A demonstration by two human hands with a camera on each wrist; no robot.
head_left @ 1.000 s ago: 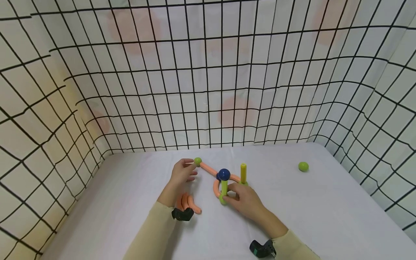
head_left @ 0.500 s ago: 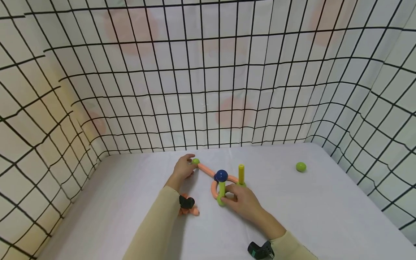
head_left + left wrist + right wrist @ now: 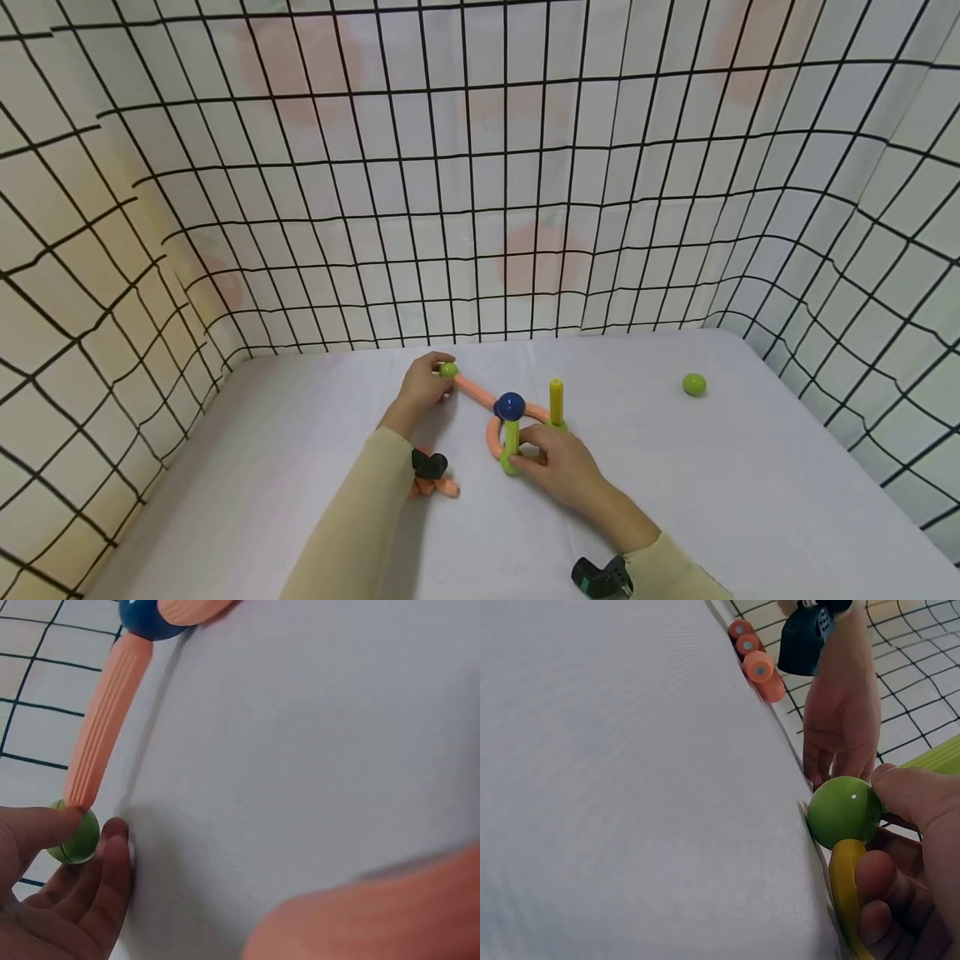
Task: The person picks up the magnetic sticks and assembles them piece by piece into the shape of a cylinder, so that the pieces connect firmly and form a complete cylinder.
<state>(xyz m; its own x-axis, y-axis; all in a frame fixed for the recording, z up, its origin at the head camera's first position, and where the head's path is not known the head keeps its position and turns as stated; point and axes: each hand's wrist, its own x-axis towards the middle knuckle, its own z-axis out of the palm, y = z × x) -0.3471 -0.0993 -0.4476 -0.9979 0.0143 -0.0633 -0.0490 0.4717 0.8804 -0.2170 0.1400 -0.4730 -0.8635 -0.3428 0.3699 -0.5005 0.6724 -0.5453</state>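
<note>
A structure of magnetic rods and balls stands on the white tablecloth. My left hand (image 3: 425,388) pinches the green ball (image 3: 448,370) at its far left end, thumb in front and fingers behind. A straight orange rod (image 3: 107,724) runs from that ball to a dark blue ball (image 3: 146,616). My right hand (image 3: 566,467) grips the near corner, where an upright light green rod (image 3: 512,435) meets another green ball (image 3: 844,812). Its curled fingers lie along a curved yellow rod (image 3: 845,885). A blue ball (image 3: 511,407) tops the light green rod. A yellow rod (image 3: 556,402) stands upright behind.
Several loose orange rods (image 3: 447,487) lie near the left wrist, partly hidden by its camera (image 3: 431,464). A single green ball (image 3: 694,384) rests far right on the tablecloth (image 3: 750,483). Black netting (image 3: 480,208) closes off the back and both sides.
My left hand has reached forward and closed its fingers round the end green ball, which has shifted slightly left. The right hand keeps its hold on the near corner.
</note>
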